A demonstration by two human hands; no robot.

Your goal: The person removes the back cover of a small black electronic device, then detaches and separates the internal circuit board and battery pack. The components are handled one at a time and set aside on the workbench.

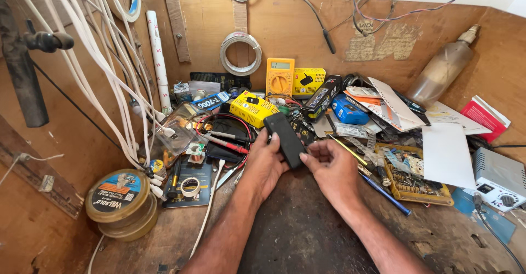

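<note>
Both hands grip a flat black device (pixel 285 139) above the workbench (pixel 296 235): the left hand (pixel 267 161) wraps its left edge with fingers curled onto its face, and the right hand (pixel 332 167) pinches its lower right edge between thumb and fingertips. The device tilts, upper end toward a yellow box (pixel 252 108). Behind that stands a yellow multimeter (pixel 280 76). Red and black probes (pixel 222 140) lie left of the hands, a blue pen (pixel 385 194) right, a solder tin (pixel 117 196) far left.
</note>
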